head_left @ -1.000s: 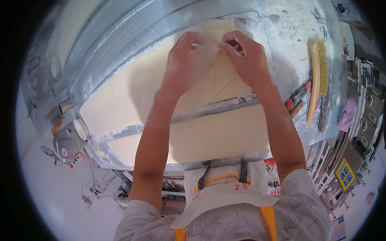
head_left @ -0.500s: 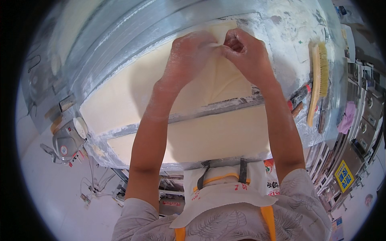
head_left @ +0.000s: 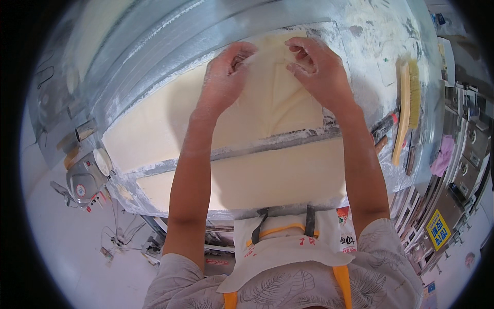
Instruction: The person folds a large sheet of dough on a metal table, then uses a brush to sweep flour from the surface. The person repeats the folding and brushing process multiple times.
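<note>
A long pale dough sheet (head_left: 154,129) lies across the floured worktop, with a folded, creased layer (head_left: 296,100) at its right end. Above that sheet's far edge, my left hand (head_left: 226,74) hovers with curled fingers and a gap between thumb and forefinger. To its right, my right hand (head_left: 320,74) is over the folded layer, thumb and fingertips apart and nothing visible between them. Both hands are dusted with flour. Nearer to me, a second dough strip (head_left: 278,172) stretches parallel to the first, beneath and between my forearms.
On the right of the worktop (head_left: 368,67) lie a long wooden-handled brush (head_left: 406,110) and several smaller tools beside it. A pink cloth (head_left: 442,154) hangs past the right edge. At the left edge stands a grey metal device (head_left: 86,180) by a round white disc (head_left: 103,162).
My hands, which were pinching together at the dough's far edge, have come apart. The left hand has moved left, and the right hand's fingers have spread.
</note>
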Available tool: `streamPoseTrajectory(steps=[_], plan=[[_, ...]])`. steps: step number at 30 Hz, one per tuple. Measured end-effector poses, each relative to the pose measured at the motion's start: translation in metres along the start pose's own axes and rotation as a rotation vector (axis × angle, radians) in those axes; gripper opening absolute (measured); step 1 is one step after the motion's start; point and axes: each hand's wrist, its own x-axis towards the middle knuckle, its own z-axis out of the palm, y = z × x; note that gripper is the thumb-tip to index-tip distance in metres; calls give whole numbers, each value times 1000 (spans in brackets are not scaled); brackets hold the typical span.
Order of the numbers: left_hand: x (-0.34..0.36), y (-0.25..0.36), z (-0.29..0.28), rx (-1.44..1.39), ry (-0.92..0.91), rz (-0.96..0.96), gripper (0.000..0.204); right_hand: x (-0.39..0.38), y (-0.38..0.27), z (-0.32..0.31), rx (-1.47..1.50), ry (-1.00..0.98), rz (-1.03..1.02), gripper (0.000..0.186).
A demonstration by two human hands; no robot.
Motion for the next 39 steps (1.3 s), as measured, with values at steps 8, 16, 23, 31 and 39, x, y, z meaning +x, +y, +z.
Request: streamPoseTrajectory(steps=[8, 16, 23, 31, 39], plan=[[1, -2, 21, 324, 139, 329, 27, 4, 10, 8, -112, 26, -51, 34], [2, 8, 22, 133, 321, 123, 22, 3, 7, -3, -101, 84, 31, 19], [2, -31, -8, -99, 472, -123, 28, 3, -3, -12, 34, 71, 294, 19], [-30, 2, -16, 312, 167, -113, 27, -25, -28, 0, -50, 38, 33, 21], [-35, 36, -35, 16, 80, -164, 28, -73, -29, 11, 126, -46, 92, 42]])
